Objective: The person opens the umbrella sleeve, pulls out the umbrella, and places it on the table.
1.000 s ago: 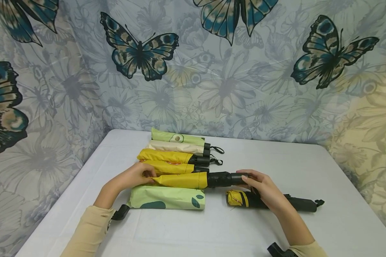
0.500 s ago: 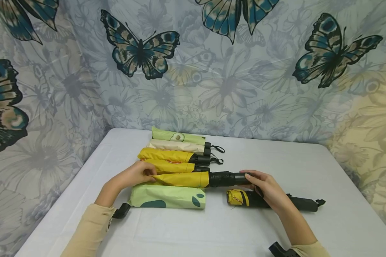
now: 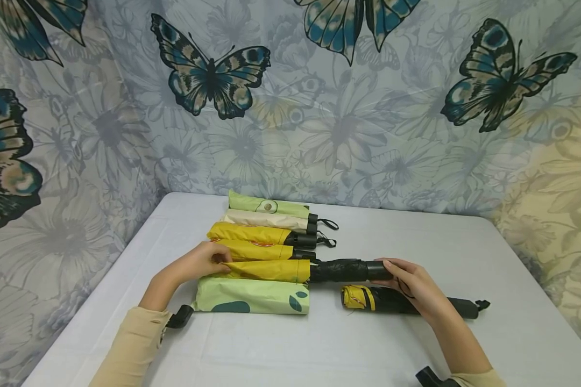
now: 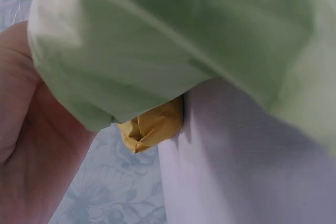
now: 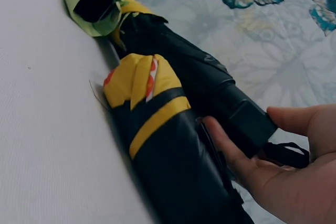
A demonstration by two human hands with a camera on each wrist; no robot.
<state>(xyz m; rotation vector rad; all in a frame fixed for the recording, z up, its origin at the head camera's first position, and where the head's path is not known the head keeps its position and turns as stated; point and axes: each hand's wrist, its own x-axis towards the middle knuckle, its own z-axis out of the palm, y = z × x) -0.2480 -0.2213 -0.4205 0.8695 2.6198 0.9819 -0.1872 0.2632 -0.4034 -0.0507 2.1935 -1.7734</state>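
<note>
A black folded umbrella lies partly inside a yellow sleeve. With my left hand I pinch the sleeve's closed left end. My right hand grips the umbrella's handle end between thumb and fingers, its dark strap loop hanging by the palm. Just in front of the sleeve is a pale green sleeve with leaf prints; its open mouth shows in the right wrist view. A second folded umbrella, black with a yellow end, lies under my right hand's side of the table.
Behind the held sleeve lie two yellow-covered umbrellas, a cream-covered one and a green avocado-print sleeve, in a row. All rest on a white-covered table. A butterfly-print cloth hangs behind it.
My right hand has moved right, drawing the black umbrella farther out of the yellow sleeve, so more black shows. My left hand keeps its pinch with only a slight shift left.
</note>
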